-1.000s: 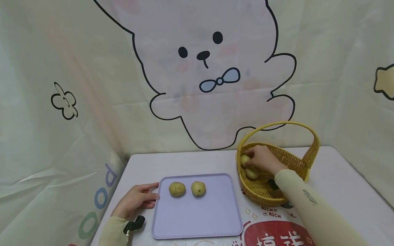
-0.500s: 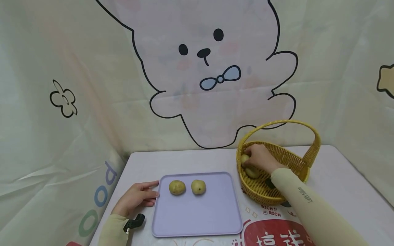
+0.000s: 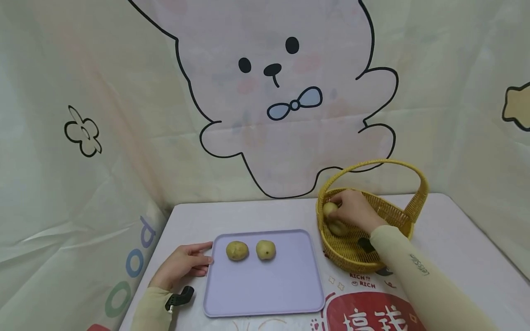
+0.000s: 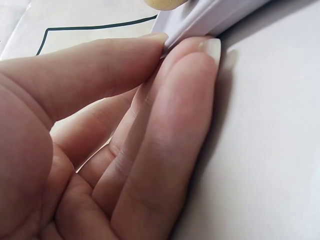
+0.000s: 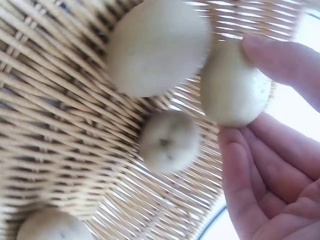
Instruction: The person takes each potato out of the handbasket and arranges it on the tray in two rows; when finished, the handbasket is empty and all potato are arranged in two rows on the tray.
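In the head view, my right hand (image 3: pixel 355 211) is inside the yellow wicker basket (image 3: pixel 352 264). Its thumb and fingertips pinch a potato (image 5: pixel 235 87), clearly seen in the right wrist view. Beside that one lie a larger potato (image 5: pixel 157 50), a small potato (image 5: pixel 170 142) and, at the lower left, another potato (image 5: pixel 54 227). My left hand (image 3: pixel 181 266) is at the left side of the lilac tray (image 3: pixel 265 294), its thumb and fingers pinching the tray's rim (image 4: pixel 200 22). Two potatoes sit on the tray's far part, a left potato (image 3: pixel 237 251) and a right potato (image 3: pixel 266 249).
The basket's tall arched handle (image 3: pixel 381 162) rises above my right hand. A white table (image 3: pixel 248 216) carries everything, with a red printed patch (image 3: pixel 372 310) in front of the basket. A cartoon curtain (image 3: pixel 165 174) hangs behind and at the sides.
The right hand stays at the potato in the basket, shifting only slightly. The left hand and the tray keep their places; the head view has tilted a little.
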Available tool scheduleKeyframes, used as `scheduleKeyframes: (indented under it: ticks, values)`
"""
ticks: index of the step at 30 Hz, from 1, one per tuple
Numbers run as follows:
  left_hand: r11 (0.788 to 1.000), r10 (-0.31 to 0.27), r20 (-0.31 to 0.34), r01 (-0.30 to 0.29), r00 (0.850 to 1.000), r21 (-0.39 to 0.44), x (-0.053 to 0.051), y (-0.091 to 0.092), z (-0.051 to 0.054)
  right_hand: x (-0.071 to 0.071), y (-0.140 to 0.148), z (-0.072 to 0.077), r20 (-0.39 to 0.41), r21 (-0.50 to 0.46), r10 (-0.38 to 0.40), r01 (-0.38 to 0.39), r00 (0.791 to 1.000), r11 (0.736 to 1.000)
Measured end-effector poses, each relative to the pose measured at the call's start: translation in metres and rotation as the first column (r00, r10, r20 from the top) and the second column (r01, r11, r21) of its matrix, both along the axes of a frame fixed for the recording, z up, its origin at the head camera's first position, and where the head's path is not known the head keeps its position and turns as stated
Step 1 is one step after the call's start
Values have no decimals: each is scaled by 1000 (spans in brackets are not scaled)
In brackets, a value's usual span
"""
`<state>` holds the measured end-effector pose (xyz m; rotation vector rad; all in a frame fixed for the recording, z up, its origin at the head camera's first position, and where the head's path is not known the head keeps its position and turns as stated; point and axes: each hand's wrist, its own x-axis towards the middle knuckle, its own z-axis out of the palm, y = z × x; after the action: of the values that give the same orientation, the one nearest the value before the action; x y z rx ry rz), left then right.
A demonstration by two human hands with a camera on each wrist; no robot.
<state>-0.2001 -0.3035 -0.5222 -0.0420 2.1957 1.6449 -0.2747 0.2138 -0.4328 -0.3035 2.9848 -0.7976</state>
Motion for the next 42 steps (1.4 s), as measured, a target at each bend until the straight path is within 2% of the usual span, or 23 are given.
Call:
scheduleKeyframes:
  ticks: [8,14,19,25,29,36,42]
  values:
    - [1000,2,2,-2,1000,-24,0,-2,-1,38,11,24,8,-79,-15,16,1000,997]
    - [1000,9,12,-8,1000,-29,-1,-3,1,74,12,35,-49,-121,-53,47,997,992]
    - [999,14,4,-14,1000,-32,-2,-4,4,100,1,34,-106,-144,-75,60,991,988]
    - [1000,-3,-4,3,1000,-8,-2,-3,0,121,-26,26,-92,-236,-43,20,995,972]
    - [1000,-4,-8,4,1000,17,-2,-3,-3,123,-50,18,-86,-270,-4,-19,996,963]
    - [1000,6,6,-7,1000,20,0,-1,-3,112,-87,-3,-11,-320,30,-32,999,947]
    - [999,37,-2,-37,999,2,-1,0,-1,100,-106,-21,-38,-300,20,-30,999,953]
